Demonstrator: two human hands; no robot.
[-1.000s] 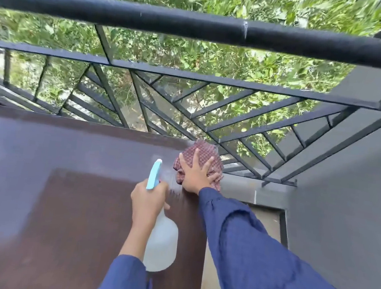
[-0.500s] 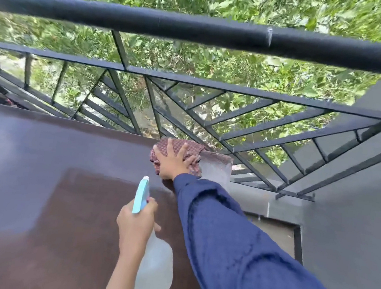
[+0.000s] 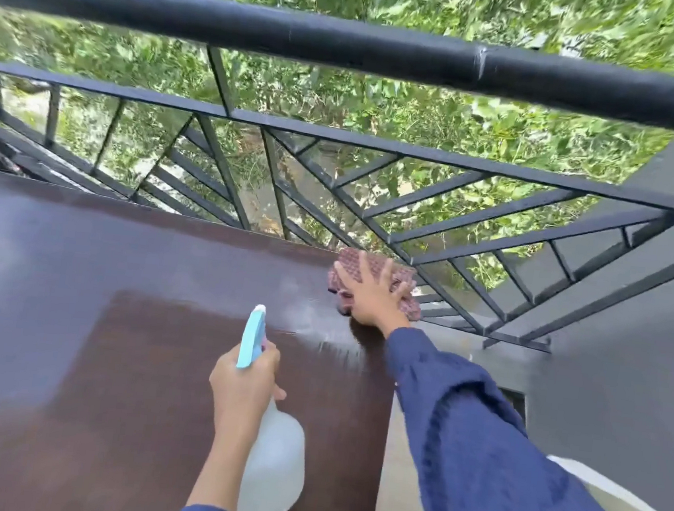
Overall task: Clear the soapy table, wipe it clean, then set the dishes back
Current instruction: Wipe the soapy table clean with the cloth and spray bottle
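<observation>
Right hand point(image 3: 368, 296) is flat on a reddish checked cloth point(image 3: 409, 306), fingers spread wide, pressing it down at the far right corner of the dark brown table point(image 3: 108, 356). The cloth is bunched up under the palm and sits right at the table's back edge, just beside the black railing point(image 3: 349, 44).

Left hand point(image 3: 245, 383) is wrapped around the neck of a spray bottle point(image 3: 273, 469), fingers curled tight, held up over the near right part of the tabletop. The light blue spray head point(image 3: 250, 340) points away toward the cloth. The bottle body is cloudy white plastic (there may be liquid in it, but I honestly can't make out a level or a colour through it).

Between bottle and cloth there's a pale wet smear point(image 3: 334, 344) with a few white streaks on the wood. Both arms are in dark blue sleeves point(image 3: 492, 459). Green leaves point(image 3: 384, 106) behind the railing, grey wall point(image 3: 627, 369) off to the right.
</observation>
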